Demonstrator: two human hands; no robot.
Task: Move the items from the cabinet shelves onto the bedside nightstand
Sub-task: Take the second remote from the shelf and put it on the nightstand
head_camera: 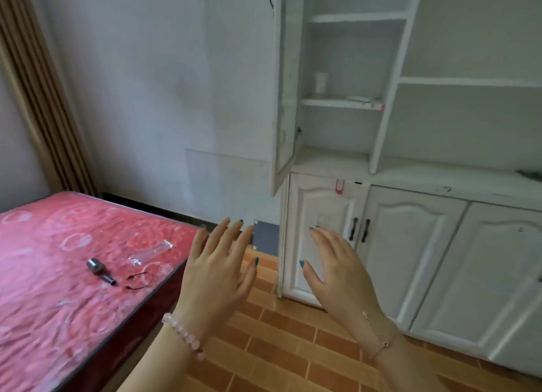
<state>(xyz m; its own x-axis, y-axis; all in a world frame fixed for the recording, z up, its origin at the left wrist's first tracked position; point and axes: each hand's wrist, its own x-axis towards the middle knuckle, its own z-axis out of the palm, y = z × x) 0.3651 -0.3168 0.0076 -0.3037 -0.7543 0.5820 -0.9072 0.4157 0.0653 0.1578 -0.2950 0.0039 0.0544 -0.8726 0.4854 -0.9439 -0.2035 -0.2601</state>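
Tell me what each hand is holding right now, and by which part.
Nothing is held. The left hand and the right hand are both bare and open, fingers spread. The white cup stands untouched on the cabinet shelf.

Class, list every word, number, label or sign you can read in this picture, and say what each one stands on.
No text in this picture can be read.
The red tag on the cabinet: too blurred to show any writing.
The white cup on the shelf: no print can be made out.
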